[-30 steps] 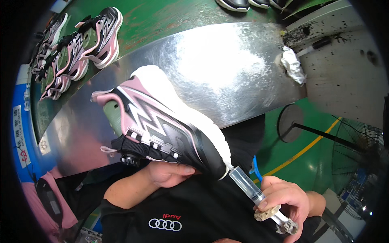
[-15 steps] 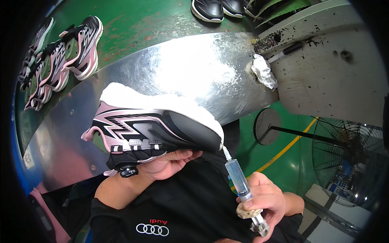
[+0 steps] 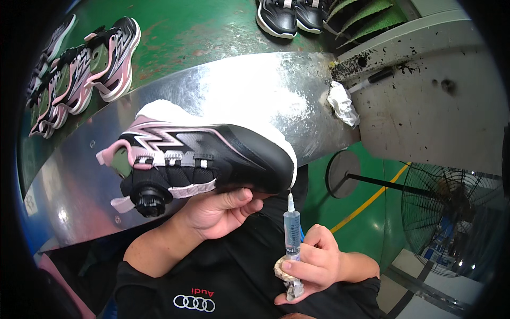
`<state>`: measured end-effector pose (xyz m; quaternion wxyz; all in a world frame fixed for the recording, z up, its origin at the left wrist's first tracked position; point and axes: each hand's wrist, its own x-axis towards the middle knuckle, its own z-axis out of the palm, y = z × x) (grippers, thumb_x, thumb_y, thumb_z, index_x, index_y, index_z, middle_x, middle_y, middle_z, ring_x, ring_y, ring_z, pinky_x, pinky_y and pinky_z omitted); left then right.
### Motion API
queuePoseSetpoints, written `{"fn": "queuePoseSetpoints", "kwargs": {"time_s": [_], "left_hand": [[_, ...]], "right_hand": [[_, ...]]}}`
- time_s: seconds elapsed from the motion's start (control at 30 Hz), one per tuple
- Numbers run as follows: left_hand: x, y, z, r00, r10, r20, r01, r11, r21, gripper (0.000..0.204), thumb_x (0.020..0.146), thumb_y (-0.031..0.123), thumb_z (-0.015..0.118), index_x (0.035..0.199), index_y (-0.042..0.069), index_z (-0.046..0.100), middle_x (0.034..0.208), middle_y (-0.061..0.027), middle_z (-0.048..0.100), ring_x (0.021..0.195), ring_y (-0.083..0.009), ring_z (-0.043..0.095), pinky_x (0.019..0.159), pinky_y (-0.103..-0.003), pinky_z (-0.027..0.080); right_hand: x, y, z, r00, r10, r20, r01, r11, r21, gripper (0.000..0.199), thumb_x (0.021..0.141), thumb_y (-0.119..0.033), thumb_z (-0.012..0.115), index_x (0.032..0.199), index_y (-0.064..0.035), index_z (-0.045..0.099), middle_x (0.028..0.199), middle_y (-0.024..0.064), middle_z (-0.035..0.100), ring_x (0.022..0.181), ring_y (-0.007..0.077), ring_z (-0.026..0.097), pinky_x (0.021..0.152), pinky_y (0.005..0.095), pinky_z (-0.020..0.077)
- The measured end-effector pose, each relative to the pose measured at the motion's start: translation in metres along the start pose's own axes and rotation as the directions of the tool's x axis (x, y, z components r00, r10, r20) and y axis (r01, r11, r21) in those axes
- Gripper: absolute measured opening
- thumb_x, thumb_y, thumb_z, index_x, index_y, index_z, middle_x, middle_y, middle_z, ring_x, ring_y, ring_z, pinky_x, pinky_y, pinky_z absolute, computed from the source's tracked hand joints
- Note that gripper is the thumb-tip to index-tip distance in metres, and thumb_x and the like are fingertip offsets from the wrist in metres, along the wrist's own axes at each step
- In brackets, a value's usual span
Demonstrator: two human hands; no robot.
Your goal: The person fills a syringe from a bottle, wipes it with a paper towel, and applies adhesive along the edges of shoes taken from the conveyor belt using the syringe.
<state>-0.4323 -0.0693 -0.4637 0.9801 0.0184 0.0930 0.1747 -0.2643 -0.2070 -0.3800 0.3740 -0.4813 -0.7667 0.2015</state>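
My left hand (image 3: pixel 220 212) grips a black and pink sneaker (image 3: pixel 234 154) from below, near its toe. The sneaker lies tilted on its side, white sole away from me, with a black dial (image 3: pixel 150 202) at its tongue. In my right hand (image 3: pixel 317 260) is a clear syringe (image 3: pixel 292 228), partly filled with clear liquid. Its thin tip points up at the seam between the toe and the sole, seemingly touching it. Whitish, crusty material is wrapped around the flange and plunger end, by my thumb and fingers.
Under the sneaker runs a shiny metal sheet (image 3: pixel 212 80) along a green bench (image 3: pixel 186 26). Several pink and black sneakers (image 3: pixel 114 61) stand far left, black ones (image 3: pixel 277 18) at the back. A crumpled white tissue (image 3: pixel 342 103) and a brush-like tool (image 3: pixel 372 80) lie right, above a caged fan (image 3: pixel 446 212).
The syringe has swung to a more upright angle as my right hand moved left. The sneaker has rolled, turning more of its upper and dial into view, while its toe stays at the syringe tip.
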Motion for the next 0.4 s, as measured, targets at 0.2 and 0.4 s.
{"fn": "queuePoseSetpoints", "kwargs": {"time_s": [0.2, 0.4], "left_hand": [[0.004, 0.002, 0.004, 0.998, 0.019, 0.057, -0.016, 0.999, -0.052, 0.032, 0.088, 0.007, 0.057, 0.120, 0.005, 0.053, 0.122, -0.0123, 0.056, 0.115, -0.0260, 0.053, 0.082, -0.026, 0.053], [0.005, 0.002, 0.008, 0.997, 0.034, 0.063, -0.030, 0.997, -0.074, 0.033, 0.088, 0.007, 0.057, 0.121, 0.007, 0.053, 0.123, -0.0127, 0.055, 0.116, -0.0278, 0.053, 0.081, -0.026, 0.054]], "right_hand": [[-0.004, 0.006, 0.008, 0.998, -0.034, 0.051, 0.040, 0.992, -0.122, 0.060, 0.064, -0.053, 0.076, 0.099, -0.0084, 0.058, 0.077, 0.0011, 0.059, 0.058, 0.0133, 0.042, 0.057, 0.0279, 0.0289], [-0.007, 0.010, 0.012, 0.997, -0.063, 0.050, 0.071, 0.981, -0.178, 0.058, 0.066, -0.052, 0.074, 0.100, -0.0085, 0.058, 0.077, 0.0017, 0.060, 0.058, 0.0127, 0.045, 0.058, 0.0275, 0.0299]]}}
